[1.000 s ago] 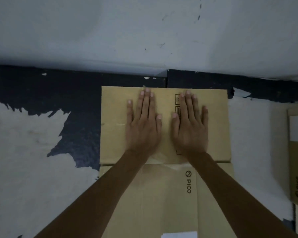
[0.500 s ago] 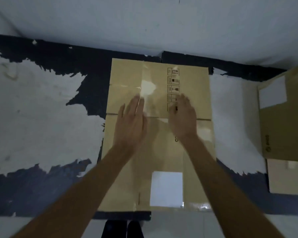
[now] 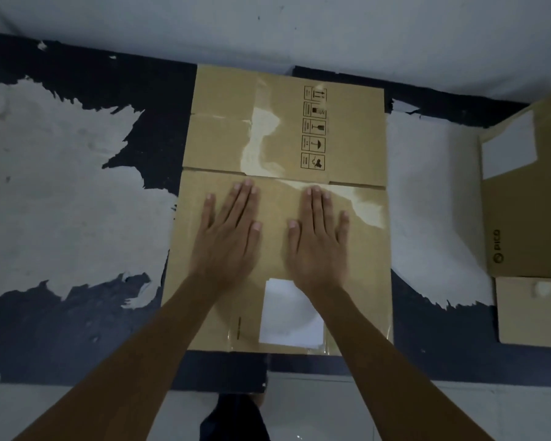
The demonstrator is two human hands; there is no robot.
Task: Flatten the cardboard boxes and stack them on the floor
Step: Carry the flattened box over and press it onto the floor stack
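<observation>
A flattened cardboard box (image 3: 277, 198) lies on the floor (image 3: 61, 173) in the middle of the frame, its long axis running from the lower edge up toward the wall (image 3: 268, 30) at the top. Both hands rest palm-down on its middle panel, just below the crease under the row of printed handling symbols (image 3: 314, 127). The left hand (image 3: 228, 237) and right hand (image 3: 317, 240) lie side by side, slightly apart, fingers straight and pointing up-frame, clasping nothing. A white label (image 3: 287, 316) sits on the box's lower panel, between the forearms. A second cardboard box (image 3: 528, 198) lies at the right edge, well apart.
</observation>
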